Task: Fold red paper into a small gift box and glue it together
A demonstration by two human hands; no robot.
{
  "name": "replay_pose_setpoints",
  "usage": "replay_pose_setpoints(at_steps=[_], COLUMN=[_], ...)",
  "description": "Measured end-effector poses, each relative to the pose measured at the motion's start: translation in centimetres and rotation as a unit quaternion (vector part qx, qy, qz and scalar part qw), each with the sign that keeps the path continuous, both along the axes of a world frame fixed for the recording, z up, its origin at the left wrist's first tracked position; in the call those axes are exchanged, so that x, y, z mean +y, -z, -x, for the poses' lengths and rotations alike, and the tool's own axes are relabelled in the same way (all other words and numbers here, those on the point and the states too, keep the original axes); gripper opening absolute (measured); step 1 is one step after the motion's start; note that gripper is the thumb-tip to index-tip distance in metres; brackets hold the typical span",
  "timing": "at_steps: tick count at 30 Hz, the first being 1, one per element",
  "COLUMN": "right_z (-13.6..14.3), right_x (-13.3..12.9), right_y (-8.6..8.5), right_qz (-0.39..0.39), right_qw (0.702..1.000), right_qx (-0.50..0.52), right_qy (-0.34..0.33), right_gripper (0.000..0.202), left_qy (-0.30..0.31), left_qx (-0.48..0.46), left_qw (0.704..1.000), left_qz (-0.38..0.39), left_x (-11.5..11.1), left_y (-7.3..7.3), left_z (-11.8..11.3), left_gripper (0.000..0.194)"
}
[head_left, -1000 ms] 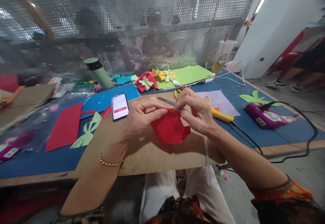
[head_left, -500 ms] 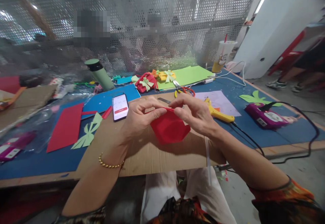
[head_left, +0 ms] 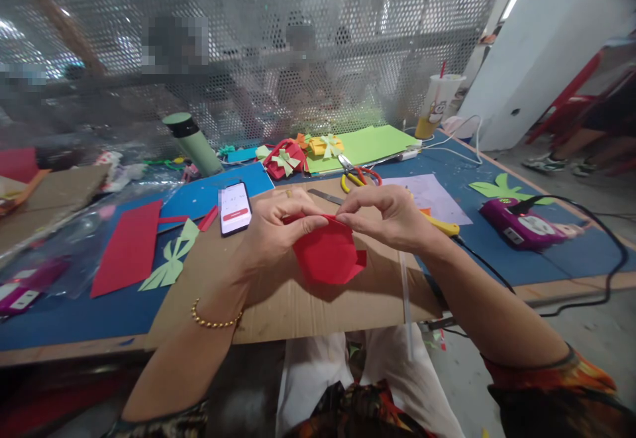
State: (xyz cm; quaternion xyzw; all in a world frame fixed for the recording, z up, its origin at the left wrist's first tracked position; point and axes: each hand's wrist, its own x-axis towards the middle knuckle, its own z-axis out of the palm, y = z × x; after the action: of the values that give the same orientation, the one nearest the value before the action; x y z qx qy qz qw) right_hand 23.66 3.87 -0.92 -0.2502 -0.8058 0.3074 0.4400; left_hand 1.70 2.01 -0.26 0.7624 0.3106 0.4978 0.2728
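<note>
Two bare hands pinch the top edge of one red paper shape. The left hand grips the left part of that edge, thumb in front and fingers curled behind. The right hand pinches the edge a bit to the right, with its thumb and pointing finger close together. The red paper shape sits in front of the person, over a big sheet of brown cardboard. Its bottom has flat sides and corners, and a small flap pokes out at the right.

The step in hand looks like pressing or folding the top edge. I think the next move calls for a steady left pinch, and a soft, careful push from the right fingers, so the thin paper does not crease in the wrong spot.

Just behind the hands are scissors with loop handles. A yellow glue gun lies partly hidden behind the right hand. To the left are a phone, a pale green paper bow and a flat red sheet. Farther back, a red paper craft with its own bow rests near bright green paper. A purple box with a black cord sits far right.
</note>
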Motion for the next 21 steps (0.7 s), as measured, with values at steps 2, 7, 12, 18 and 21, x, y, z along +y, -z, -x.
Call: replay_pose_setpoints(at_steps=[2,7,12,18,21], right_z=[0.00,0.11,0.21,0.17,0.19], right_x=[0.10,0.18,0.10,-0.17,-0.27], right_y=[0.11,0.36,0.33,0.06,0.07], right_qz=[0.007,0.017,0.004,-0.041,-0.055], right_qw=[1.000,0.999,1.000,0.999,0.998], right_qx=[0.011,0.035,0.022,0.000,-0.009], right_qy=[-0.008,-0.015,-0.005,-0.006,-0.009], right_gripper=[0.030,0.026,0.023,0.014,0.013], left_qy=[0.001,0.022,-0.002,-0.008,-0.001], left_qx=[0.004,0.002,0.002,0.023,0.047], left_qw=[1.000,0.999,1.000,0.999,0.998], left_qz=[-0.005,-0.024,-0.012,-0.023,-0.038], left_x=[0.17,0.32,0.02,-0.07,-0.07], left_y=[-0.05,0.05,0.32,0.19,0.03], left_z=[0.12,0.22,0.07,0.04,0.02], left_gripper=[0.020,0.015,0.014,0.017,0.021])
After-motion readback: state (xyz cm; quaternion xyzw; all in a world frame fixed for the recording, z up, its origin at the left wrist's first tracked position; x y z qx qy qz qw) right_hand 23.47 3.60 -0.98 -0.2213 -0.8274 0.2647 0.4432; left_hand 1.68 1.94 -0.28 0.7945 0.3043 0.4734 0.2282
